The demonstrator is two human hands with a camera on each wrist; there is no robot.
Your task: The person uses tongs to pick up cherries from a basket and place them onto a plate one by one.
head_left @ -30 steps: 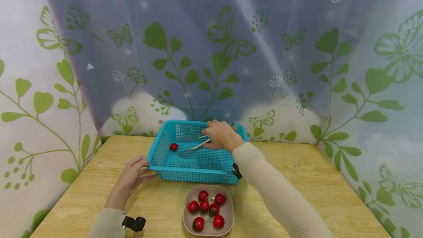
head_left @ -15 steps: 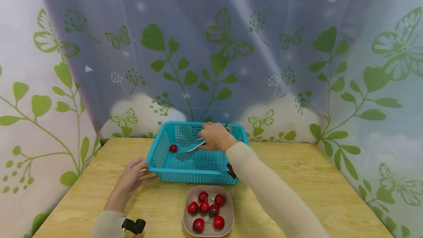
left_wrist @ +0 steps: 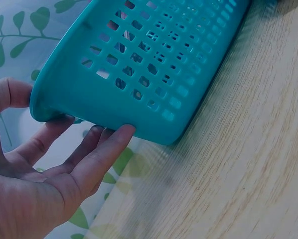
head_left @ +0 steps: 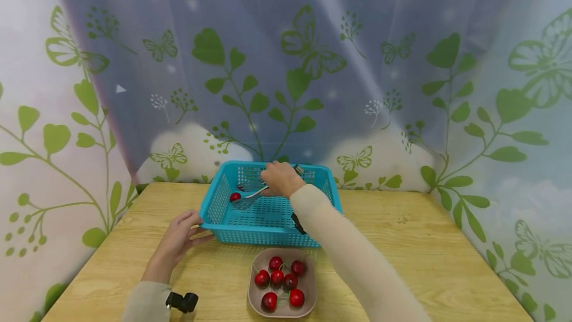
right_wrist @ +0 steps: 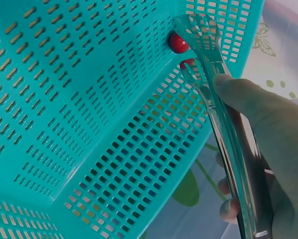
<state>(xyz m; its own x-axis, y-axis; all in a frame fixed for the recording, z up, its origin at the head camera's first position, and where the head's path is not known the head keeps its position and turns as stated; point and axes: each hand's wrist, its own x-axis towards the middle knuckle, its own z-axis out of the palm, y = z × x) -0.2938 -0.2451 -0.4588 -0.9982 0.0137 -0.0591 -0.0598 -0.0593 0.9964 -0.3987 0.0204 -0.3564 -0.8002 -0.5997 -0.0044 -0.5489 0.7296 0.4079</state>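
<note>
My right hand (head_left: 280,179) grips a pair of metal serving tongs (right_wrist: 220,112) inside the blue plastic basket (head_left: 268,236). The slotted tong heads (head_left: 243,203) are spread apart beside two cherries at the basket's left end. One red cherry (right_wrist: 178,43) shows fully in the right wrist view, close to one tong head. Between the heads, a second cherry (right_wrist: 187,63) is partly covered by the tongs. At the basket's near left corner, my left hand (head_left: 178,237) pinches the rim, fingers under the lip in the left wrist view.
A pinkish square bowl (head_left: 282,312) with several stemmed cherries (head_left: 277,278) stands in front of the basket on the wooden table (head_left: 389,247). A patterned curtain (head_left: 268,63) hangs close behind the basket.
My right hand has moved left with the tongs, bringing their heads up to the cherries. A second cherry now shows by the far head. The left hand stays at the rim.
</note>
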